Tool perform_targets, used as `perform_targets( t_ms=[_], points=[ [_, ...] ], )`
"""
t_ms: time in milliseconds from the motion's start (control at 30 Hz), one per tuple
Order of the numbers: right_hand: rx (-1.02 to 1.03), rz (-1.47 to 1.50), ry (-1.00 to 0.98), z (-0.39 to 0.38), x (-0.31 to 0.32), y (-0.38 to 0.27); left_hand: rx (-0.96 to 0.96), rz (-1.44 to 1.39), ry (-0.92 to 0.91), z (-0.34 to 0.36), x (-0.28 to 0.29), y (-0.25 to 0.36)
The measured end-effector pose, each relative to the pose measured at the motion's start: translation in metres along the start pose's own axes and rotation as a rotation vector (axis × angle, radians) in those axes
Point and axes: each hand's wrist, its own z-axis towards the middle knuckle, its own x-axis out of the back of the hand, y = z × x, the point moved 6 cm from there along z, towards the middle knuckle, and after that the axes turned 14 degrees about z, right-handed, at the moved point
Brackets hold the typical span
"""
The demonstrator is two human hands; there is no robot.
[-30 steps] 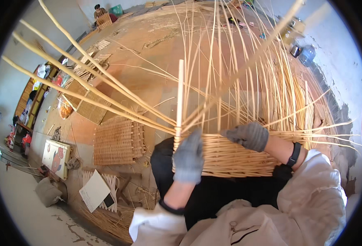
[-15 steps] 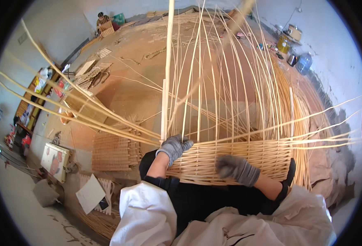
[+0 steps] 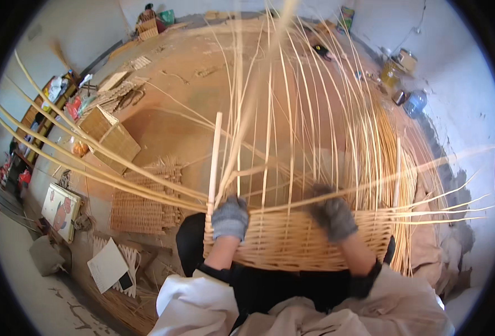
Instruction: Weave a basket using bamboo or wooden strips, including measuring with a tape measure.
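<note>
A woven wicker panel (image 3: pixel 298 241) lies across my lap, its long upright rods (image 3: pixel 290 129) fanning away over the floor. Thicker stakes stand at its ends, the left stake (image 3: pixel 215 151) and the right stake (image 3: pixel 397 168). At the upper left corner, my gloved left hand (image 3: pixel 229 219) is closed on a wicker rod where it meets the weave. Over the panel's upper edge, right of middle, my gloved right hand (image 3: pixel 334 215) reaches among the uprights. Its fingers are blurred beside a slanting weaving rod (image 3: pixel 365 185). Several loose rod ends (image 3: pixel 107 173) stick out to the left.
A large bundle of rods (image 3: pixel 384 140) stretches along the right. Flat woven panels (image 3: pixel 141 207) and an open box (image 3: pixel 107 140) lie at left. Nearer are a white sheet (image 3: pixel 108 266) and a picture-covered box (image 3: pixel 61 210). Another person (image 3: pixel 148 19) sits far back.
My right hand has moved up from the panel's face to its upper edge. The panel has shifted slightly left and toward me, and the tall rod at its left corner has swung.
</note>
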Motion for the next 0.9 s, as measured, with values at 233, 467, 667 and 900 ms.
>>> perform_targets(
  t_ms=[233, 467, 667, 900],
  points=[
    [-0.141, 0.989, 0.190, -0.015, -0.042, 0.017, -0.004, 0.119, -0.037, 0.022, -0.008, 0.009],
    [-0.903, 1.400, 0.015, 0.028, -0.041, 0.039, -0.148, -0.216, -0.294, 0.009, -0.016, -0.006],
    [-0.090, 0.079, 0.235, 0.189, -0.093, 0.037, 0.076, -0.040, -0.183, 0.013, -0.001, -0.003],
    [-0.421, 1.323, 0.600, 0.032, -0.024, 0.010, -0.006, 0.054, -0.340, 0.017, 0.001, -0.002]
  ],
)
